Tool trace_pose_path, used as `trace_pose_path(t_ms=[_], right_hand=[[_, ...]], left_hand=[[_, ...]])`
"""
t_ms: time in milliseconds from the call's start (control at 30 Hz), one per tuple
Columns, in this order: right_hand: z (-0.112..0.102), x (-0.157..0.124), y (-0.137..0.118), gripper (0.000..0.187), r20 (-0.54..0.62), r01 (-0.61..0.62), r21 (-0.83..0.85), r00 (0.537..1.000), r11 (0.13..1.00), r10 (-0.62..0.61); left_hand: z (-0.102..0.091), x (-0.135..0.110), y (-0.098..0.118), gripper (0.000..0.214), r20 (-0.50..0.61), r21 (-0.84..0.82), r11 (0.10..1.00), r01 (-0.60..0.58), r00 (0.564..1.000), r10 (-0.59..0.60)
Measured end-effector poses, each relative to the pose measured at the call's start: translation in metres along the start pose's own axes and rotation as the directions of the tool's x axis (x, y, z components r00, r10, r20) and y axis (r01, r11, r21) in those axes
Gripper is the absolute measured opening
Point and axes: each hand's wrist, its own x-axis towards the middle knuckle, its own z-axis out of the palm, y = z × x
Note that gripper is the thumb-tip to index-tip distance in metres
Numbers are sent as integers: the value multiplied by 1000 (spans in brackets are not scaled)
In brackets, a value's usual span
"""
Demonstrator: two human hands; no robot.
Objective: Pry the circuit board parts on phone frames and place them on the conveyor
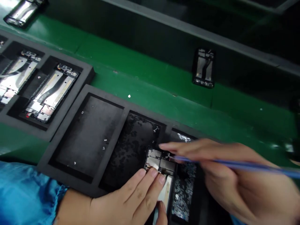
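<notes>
Nearest the lens, a blue sleeve (25, 193) leads to the left hand (131, 200). Its fingers (150, 175) lie flat on a phone frame (159, 164) with the thumb tucked under the near edge, so they are closed on it. The pinch looks meant to steady the frame against the tool.

From the right comes the right hand (225, 175), its fingers wrapped round a thin blue tool (234, 164). It is held low and nearly level, like a pen, and the tip meets the frame's upper end, where the small parts sit.

The frame sits at the near end of a dark foam tray (53, 150), over the divider between the middle and right pockets. Which pocket it belongs to I cannot tell. The left and middle pockets show pale flecks on their floors, and the right one shows mottled speckling.

A second foam tray (87, 73) lies just beyond to the left. Each pocket in view holds one opened phone (50, 93), snug and face up, which suits orderly storage.

One loose frame (203, 67) lies apart on the green table (152, 84), near its far edge.
</notes>
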Motion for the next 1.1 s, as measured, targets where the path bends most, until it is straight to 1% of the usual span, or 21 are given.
trace_pose_path(t_ms=[33, 67, 100, 133, 267, 367, 533, 700, 767, 833, 867, 900, 1033, 1067, 1100], right_hand=[[6, 15, -3, 14, 30, 27, 90, 999, 996, -30], [11, 27, -5, 12, 50, 48, 138, 997, 989, -55], [16, 34, -5, 10, 76, 65, 183, 994, 981, -80], [19, 37, -5, 10, 82, 72, 191, 993, 979, -89], [21, 29, 3, 9, 118, 65, 189, 989, 980, -89], [18, 24, 6, 10, 147, 72, 145, 985, 987, -94], [16, 30, 5, 10, 168, 97, 100, 979, 990, -113], [13, 33, 6, 8, 185, 125, 139, 971, 982, -150], [13, 33, 7, 7, 198, 138, 141, 966, 980, -164], [14, 34, 9, 7, 204, 153, 139, 962, 979, -179], [15, 34, 10, 7, 199, 159, 136, 963, 978, -184], [16, 35, 11, 7, 192, 163, 132, 964, 978, -187], [18, 34, 12, 10, 161, 154, 110, 972, 982, -170], [18, 33, 12, 12, 140, 142, 127, 977, 982, -159], [18, 31, 10, 13, 90, 119, 149, 987, 982, -133]], left_hand=[[1, 0, 0, 40, 7, -7, 1000, 8, 1000, -8], [1, 0, 0, 40, 18, -18, 1000, 15, 1000, -15], [2, 0, 0, 39, 22, -29, 999, 22, 1000, -21], [2, 0, 0, 38, 24, -39, 999, 26, 999, -25], [2, 1, 1, 36, 7, -61, 998, 21, 1000, -21], [1, 1, 0, 35, 6, -74, 997, 31, 1000, -31], [-1, 0, -1, 38, 23, -55, 998, 38, 999, -36], [3, 1, -1, 37, -10, -26, 999, 36, 999, -36], [7, 2, -2, 36, -63, 6, 999, 32, 998, -32], [9, 1, -3, 34, -141, 49, 999, 11, 990, -4], [10, 1, -3, 34, -159, 64, 998, 6, 987, 4], [9, 1, -4, 34, -151, 68, 998, 3, 989, 8], [2, 1, -5, 39, -11, 45, 999, -21, 1000, 22], [0, 1, -5, 39, 4, 46, 999, -29, 1000, 29], [-1, 2, -5, 40, -1, 50, 998, -35, 999, 35]])
